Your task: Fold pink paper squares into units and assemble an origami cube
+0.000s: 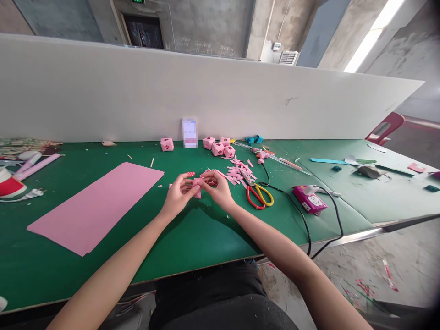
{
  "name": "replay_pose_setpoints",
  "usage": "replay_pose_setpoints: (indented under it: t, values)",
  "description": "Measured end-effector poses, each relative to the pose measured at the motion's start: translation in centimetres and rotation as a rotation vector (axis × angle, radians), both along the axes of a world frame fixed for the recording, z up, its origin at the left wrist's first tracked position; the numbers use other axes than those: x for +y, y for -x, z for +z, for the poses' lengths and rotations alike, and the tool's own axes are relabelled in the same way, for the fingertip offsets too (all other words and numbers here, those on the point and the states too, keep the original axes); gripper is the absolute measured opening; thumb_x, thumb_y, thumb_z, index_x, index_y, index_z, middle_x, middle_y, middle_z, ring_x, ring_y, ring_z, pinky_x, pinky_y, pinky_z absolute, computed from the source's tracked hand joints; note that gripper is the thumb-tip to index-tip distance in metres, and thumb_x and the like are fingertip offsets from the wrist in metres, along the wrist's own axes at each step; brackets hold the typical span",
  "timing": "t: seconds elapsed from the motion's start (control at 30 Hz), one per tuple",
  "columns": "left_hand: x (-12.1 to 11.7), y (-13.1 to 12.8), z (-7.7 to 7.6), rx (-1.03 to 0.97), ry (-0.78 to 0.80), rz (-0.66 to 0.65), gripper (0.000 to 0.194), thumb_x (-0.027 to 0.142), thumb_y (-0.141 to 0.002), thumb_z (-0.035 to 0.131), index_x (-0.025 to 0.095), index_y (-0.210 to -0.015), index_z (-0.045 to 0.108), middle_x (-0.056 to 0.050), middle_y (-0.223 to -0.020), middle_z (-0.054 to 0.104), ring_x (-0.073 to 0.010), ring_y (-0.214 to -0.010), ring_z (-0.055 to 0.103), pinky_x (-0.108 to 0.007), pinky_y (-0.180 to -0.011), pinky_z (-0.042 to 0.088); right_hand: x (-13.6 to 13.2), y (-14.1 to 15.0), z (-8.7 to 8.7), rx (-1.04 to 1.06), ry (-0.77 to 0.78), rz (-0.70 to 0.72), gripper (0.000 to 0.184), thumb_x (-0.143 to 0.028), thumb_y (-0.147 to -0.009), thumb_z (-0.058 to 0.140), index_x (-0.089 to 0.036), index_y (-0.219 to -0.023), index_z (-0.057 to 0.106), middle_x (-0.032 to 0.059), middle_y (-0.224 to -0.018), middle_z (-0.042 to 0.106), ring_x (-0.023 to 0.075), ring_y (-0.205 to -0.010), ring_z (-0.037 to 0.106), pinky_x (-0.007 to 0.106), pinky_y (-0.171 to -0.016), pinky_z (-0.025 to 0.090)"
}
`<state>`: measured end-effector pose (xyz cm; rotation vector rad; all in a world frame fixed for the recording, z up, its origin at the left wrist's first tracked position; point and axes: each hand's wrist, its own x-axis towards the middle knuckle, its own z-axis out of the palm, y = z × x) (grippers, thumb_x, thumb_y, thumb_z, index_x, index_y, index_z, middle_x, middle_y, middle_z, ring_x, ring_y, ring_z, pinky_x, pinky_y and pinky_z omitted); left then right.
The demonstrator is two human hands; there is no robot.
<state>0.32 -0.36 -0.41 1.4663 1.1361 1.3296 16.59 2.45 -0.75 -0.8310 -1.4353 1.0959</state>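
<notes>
Between my two hands, just above the green table, is a small folded piece of pink paper [197, 189]. My left hand [179, 190] pinches it from the left, thumb against its front. From the other side my right hand [216, 185] grips it too, and the fingers partly cover its shape. Behind my hands stand several finished-looking pink paper cubes [217, 148] with dark red diamond marks, and one more pink cube [167, 144] sits apart to the left. Loose pink paper strips [237, 172] lie in a heap just right of my right hand.
A large pink paper sheet [98, 206] lies at left. Scissors [258, 195] with red and yellow handles rest right of my hands, near a pink glue gun [263, 156]. Its black cord runs toward a purple power strip [309, 199]. A phone [189, 133] leans against the white partition [137, 91].
</notes>
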Motion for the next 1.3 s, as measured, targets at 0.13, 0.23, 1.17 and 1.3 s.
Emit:
replay_pose_setpoints:
  t: [0.13,0.23,1.17,1.3]
  values:
    - [0.22,0.28,-0.13,0.007,-0.055,0.059,0.054,0.049,-0.077,0.078,0.021,-0.118,0.057,-0.007,-0.097,0.074,-0.0233,-0.088,0.073,-0.037,-0.081,0.060,0.06,-0.07,-0.04,-0.028,-0.006,0.012,0.040,-0.051,-0.076,0.079,-0.020,-0.098,0.070,0.0066,-0.092,0.076,0.0199,-0.087,0.072,0.031,-0.075,0.053]
    - [0.30,0.30,-0.11,-0.011,-0.046,0.052,0.055,0.051,-0.076,0.079,0.020,-0.117,0.058,-0.007,-0.094,0.075,-0.0227,-0.084,0.074,-0.037,-0.080,0.060,0.12,-0.10,-0.05,-0.019,0.008,0.040,0.039,-0.054,-0.075,0.078,-0.020,-0.093,0.074,0.0059,-0.090,0.076,0.0199,-0.082,0.071,0.031,-0.073,0.054]
    - [0.25,0.26,0.35,-0.108,0.046,0.104,0.055,0.049,-0.066,0.086,0.017,-0.104,0.063,-0.008,-0.091,0.076,-0.0232,-0.082,0.073,-0.035,-0.075,0.058,0.07,0.22,-0.26,0.052,0.040,0.043,0.036,-0.054,-0.071,0.080,-0.019,-0.082,0.078,0.0053,-0.085,0.076,0.0212,-0.082,0.069,0.034,-0.077,0.055]
    - [0.28,0.36,0.34,-0.150,0.030,0.113,0.053,0.047,-0.067,0.086,0.018,-0.105,0.063,-0.006,-0.089,0.076,-0.0222,-0.083,0.073,-0.034,-0.076,0.057,0.15,0.26,-0.42,0.072,0.033,0.056,0.035,-0.053,-0.071,0.082,-0.020,-0.082,0.079,0.0055,-0.085,0.076,0.0211,-0.080,0.068,0.035,-0.076,0.055]
